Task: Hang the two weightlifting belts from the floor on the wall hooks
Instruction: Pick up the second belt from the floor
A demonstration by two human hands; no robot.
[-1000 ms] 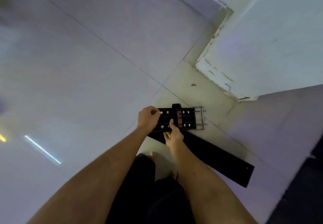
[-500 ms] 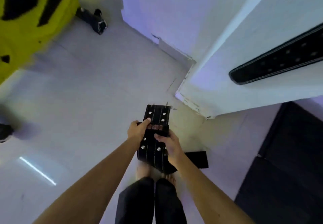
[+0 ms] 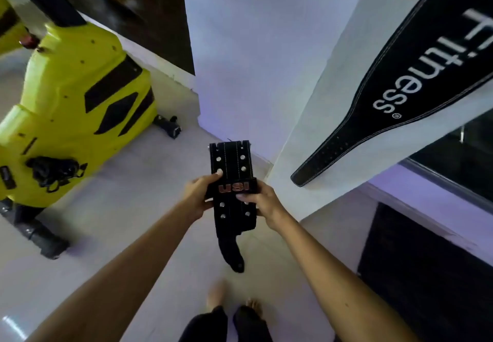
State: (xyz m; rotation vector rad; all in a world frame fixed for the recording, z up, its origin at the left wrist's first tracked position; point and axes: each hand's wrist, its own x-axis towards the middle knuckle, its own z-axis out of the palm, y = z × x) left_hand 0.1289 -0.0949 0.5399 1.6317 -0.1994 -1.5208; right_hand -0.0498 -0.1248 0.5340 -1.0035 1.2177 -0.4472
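Lifted off the floor, the belt (image 3: 231,181) is gripped by both hands' fingers (image 3: 219,173), ready for hanging.

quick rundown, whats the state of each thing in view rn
USI belt: off the floor, held in both hands, its tail hanging down
left hand: gripping the belt's left edge
right hand: gripping the belt's right edge
fitness belt: already hanging against the white wall
yellow machine: standing on the floor, untouched
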